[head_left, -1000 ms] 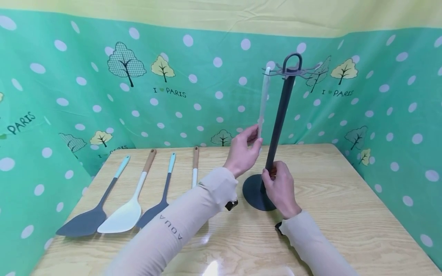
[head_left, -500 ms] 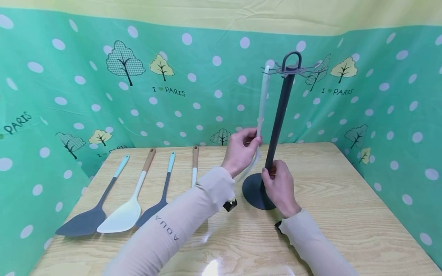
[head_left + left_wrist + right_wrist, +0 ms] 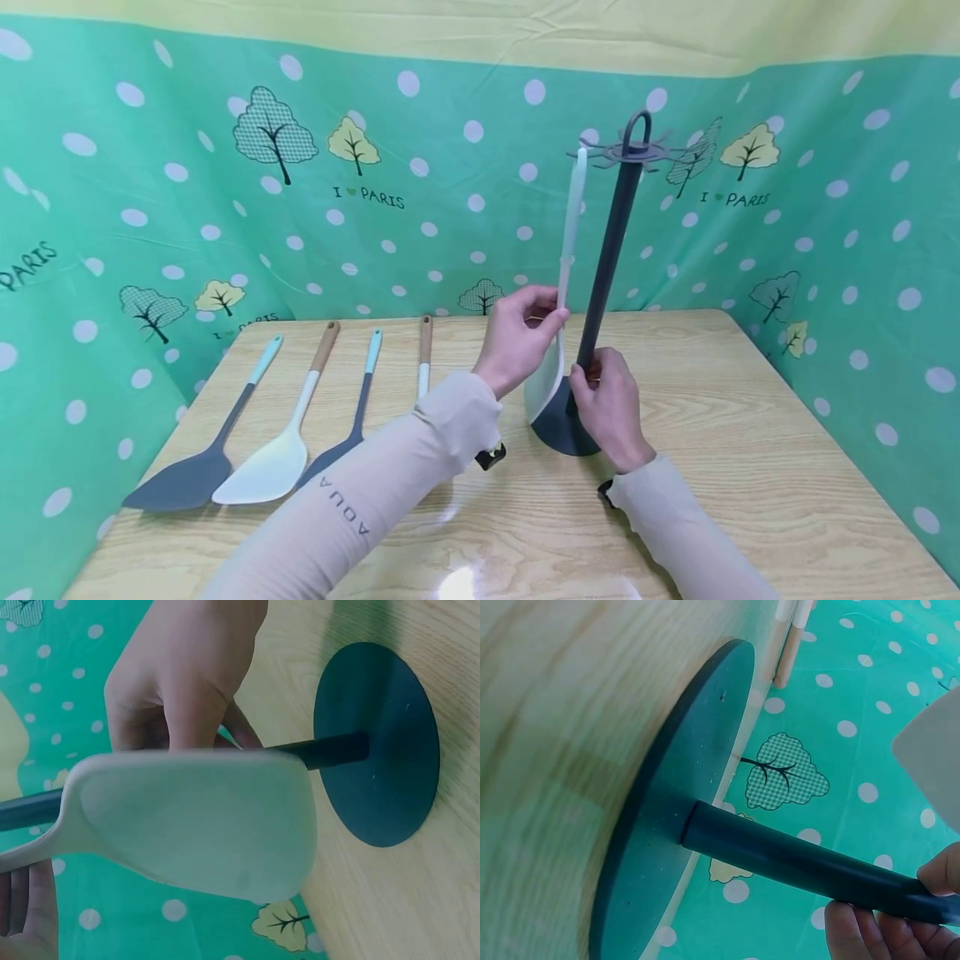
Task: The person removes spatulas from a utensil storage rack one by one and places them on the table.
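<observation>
My left hand (image 3: 521, 337) pinches the lower handle of a white spatula (image 3: 545, 387) with a pale mint grip. The spatula hangs upright, its handle top beside a hook of the dark utensil stand (image 3: 611, 242); whether the hook passes through the handle's hole, I cannot tell. In the left wrist view the spatula's broad blade (image 3: 195, 817) partly covers the pole. My right hand (image 3: 611, 404) grips the pole low down, just above the round base (image 3: 682, 802). Its fingers curl round the pole in the right wrist view.
On the wooden table (image 3: 712, 467), left of the stand, lie a dark turner (image 3: 187, 479), a white turner (image 3: 270, 471), another dark turner (image 3: 337, 454) and a brown-handled utensil (image 3: 425, 342), partly hidden by my left sleeve. Polka-dot cloth (image 3: 450, 208) surrounds the table.
The spatula has turned, so its white blade now shows beside the stand's base. My left hand has shifted slightly left and down. The stand's hook ring has rotated a little; my right hand stays put.
</observation>
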Demonstrator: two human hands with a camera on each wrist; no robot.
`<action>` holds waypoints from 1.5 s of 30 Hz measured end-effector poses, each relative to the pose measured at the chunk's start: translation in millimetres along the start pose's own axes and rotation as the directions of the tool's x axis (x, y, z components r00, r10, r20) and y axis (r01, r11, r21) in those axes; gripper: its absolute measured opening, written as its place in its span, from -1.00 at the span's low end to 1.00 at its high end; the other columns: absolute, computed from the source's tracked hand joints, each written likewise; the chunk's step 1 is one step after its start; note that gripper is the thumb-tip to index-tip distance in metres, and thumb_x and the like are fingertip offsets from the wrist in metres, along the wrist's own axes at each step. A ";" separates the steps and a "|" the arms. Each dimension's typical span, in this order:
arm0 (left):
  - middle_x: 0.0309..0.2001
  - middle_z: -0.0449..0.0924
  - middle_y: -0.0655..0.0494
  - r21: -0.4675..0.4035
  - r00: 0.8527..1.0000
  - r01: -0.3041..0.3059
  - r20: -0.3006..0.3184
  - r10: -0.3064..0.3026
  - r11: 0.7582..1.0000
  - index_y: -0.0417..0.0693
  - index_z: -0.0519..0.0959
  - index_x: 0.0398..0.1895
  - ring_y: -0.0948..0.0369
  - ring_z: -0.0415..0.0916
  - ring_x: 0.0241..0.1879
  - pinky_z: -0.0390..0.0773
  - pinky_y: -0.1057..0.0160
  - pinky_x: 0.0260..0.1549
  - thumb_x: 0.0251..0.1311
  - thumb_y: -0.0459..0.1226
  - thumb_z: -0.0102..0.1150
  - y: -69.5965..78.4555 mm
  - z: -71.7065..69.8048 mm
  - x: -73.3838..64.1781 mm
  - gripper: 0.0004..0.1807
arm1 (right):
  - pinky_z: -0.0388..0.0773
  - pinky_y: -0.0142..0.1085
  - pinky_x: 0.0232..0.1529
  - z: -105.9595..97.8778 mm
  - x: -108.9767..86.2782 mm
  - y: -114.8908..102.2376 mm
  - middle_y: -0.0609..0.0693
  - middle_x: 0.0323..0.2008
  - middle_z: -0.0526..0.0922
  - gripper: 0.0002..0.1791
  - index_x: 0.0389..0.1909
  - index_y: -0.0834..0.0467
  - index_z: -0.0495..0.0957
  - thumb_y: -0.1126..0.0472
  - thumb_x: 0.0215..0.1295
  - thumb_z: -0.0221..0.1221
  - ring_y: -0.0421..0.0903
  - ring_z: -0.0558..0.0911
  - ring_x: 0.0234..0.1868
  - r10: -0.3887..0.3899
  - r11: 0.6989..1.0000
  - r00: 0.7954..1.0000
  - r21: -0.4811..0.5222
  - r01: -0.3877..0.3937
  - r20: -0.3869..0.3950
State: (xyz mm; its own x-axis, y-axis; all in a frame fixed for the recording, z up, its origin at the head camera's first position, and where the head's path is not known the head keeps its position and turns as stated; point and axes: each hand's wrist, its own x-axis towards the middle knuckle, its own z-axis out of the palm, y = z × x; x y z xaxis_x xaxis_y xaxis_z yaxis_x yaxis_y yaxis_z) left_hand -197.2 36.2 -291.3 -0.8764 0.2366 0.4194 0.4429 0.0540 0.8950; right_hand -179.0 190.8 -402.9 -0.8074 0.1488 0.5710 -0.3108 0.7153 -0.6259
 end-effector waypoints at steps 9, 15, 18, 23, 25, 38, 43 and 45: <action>-0.29 0.63 0.10 -0.009 0.998 -0.055 -0.023 0.055 0.998 -0.15 0.63 -0.15 0.25 0.57 -0.30 0.62 0.33 -0.25 0.20 -0.34 0.25 -7.6 1.6 -6.5 -0.84 | 0.62 -0.14 -0.32 0.3 -0.2 0.5 0.11 -0.30 0.49 -0.83 -0.18 0.26 0.41 0.25 0.31 0.12 -0.02 0.57 -0.34 0.016 1.000 1.000 -0.004 -0.016 0.020; -0.32 0.63 0.12 -0.005 0.996 -0.084 -0.031 0.084 0.996 -0.17 0.64 -0.18 0.26 0.58 -0.32 0.63 0.32 -0.28 0.16 -0.38 0.28 -4.2 2.5 -12.1 -0.84 | 0.62 -0.11 -0.28 0.1 -0.3 0.1 0.12 -0.26 0.48 -0.79 -0.14 0.27 0.40 0.22 0.35 0.12 0.00 0.56 -0.30 0.026 0.999 0.999 -0.021 -0.025 0.041; -0.31 0.63 0.09 -0.004 0.995 -0.092 -0.026 0.092 0.996 -0.18 0.64 -0.19 0.25 0.58 -0.32 0.63 0.34 -0.29 0.15 -0.38 0.29 -1.6 3.0 -14.4 -0.84 | 0.61 -0.11 -0.26 -0.5 0.2 0.5 0.12 -0.26 0.48 -0.78 -0.13 0.27 0.39 0.20 0.36 0.11 0.01 0.56 -0.29 0.029 0.999 0.998 -0.018 -0.028 0.049; -0.27 0.64 0.00 -0.004 0.996 -0.085 -0.021 0.085 0.996 -0.20 0.64 -0.19 0.20 0.59 -0.30 0.62 0.36 -0.29 0.13 -0.37 0.31 2.2 4.7 -17.1 -0.82 | 0.61 -0.09 -0.26 -1.9 0.6 1.6 0.14 -0.26 0.48 -0.78 -0.14 0.30 0.39 0.23 0.35 0.11 0.03 0.57 -0.29 0.010 1.000 0.999 0.003 -0.011 0.049; -0.26 0.64 -0.02 -0.006 0.997 -0.080 -0.022 0.080 0.997 -0.23 0.64 -0.17 0.16 0.59 -0.29 0.62 0.36 -0.30 0.12 -0.37 0.32 3.0 5.2 -17.9 -0.80 | 0.60 -0.09 -0.27 -2.0 0.8 1.9 0.15 -0.26 0.48 -0.78 -0.14 0.31 0.39 0.24 0.34 0.12 0.03 0.57 -0.30 -0.002 1.000 0.999 0.012 0.001 0.044; -0.29 0.62 0.02 -0.003 0.992 -0.127 -0.022 0.127 0.992 -0.24 0.64 -0.22 0.26 0.59 -0.34 0.63 0.35 -0.30 0.10 -0.38 0.32 9.8 7.6 -20.7 -0.83 | 0.54 -0.15 -0.29 -1.0 1.8 3.3 0.13 -0.33 0.49 -0.86 -0.19 0.29 0.41 0.35 0.27 0.14 0.00 0.54 -0.35 -0.032 0.999 0.999 0.040 0.031 0.009; -0.31 0.62 0.05 0.001 0.989 -0.143 -0.026 0.142 0.990 -0.24 0.64 -0.22 0.28 0.58 -0.35 0.63 0.34 -0.30 0.11 -0.39 0.32 9.9 6.8 -21.8 -0.83 | 0.57 -0.15 -0.28 -1.2 1.7 3.4 0.13 -0.32 0.50 -0.84 -0.18 0.30 0.41 0.37 0.26 0.14 0.00 0.56 -0.34 -0.027 0.999 1.000 0.046 0.026 0.015; -0.31 0.62 0.05 0.005 0.989 -0.147 -0.030 0.147 0.989 -0.24 0.64 -0.22 0.28 0.58 -0.35 0.64 0.34 -0.30 0.10 -0.39 0.32 10.4 5.6 -22.0 -0.83 | 0.58 -0.15 -0.27 -1.5 1.3 2.8 0.13 -0.30 0.50 -0.83 -0.17 0.29 0.41 0.36 0.27 0.15 -0.01 0.57 -0.33 -0.020 0.999 1.000 0.045 0.019 0.024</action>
State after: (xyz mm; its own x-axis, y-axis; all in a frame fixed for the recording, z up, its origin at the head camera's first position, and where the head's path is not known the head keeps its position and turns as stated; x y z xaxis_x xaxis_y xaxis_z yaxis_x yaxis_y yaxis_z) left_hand -172.2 37.0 -292.1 -0.8069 0.2131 0.5509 0.5679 0.0232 0.8228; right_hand -180.2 194.0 -403.1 -0.8130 0.1177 0.5703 -0.3484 0.6864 -0.6383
